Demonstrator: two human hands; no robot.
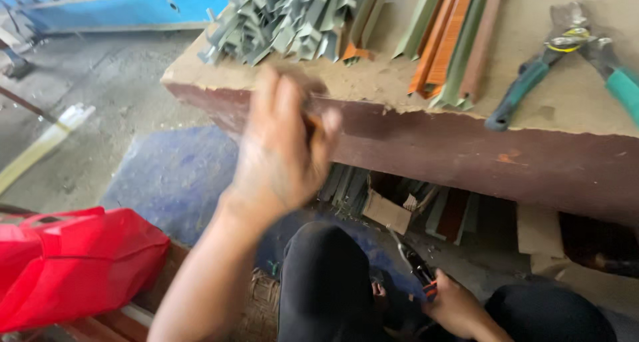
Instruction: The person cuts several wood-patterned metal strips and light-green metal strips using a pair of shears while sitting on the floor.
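The left hand (283,149) is raised at the worktop (399,82) edge, blurred, pinching a small piece, presumably toward the pile of grey angle pieces (286,19); the right hand (452,305) grips snips (416,265) low between the knees, ready.

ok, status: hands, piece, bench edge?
Left hand raised at bench edge, blurred, pinching small orange piece. Right hand low, gripping snips. Nothing between hand and bench.

Two hands (279,149); two green-handled snips (532,82); roughly five long angle strips (449,45); one red bag (73,262).
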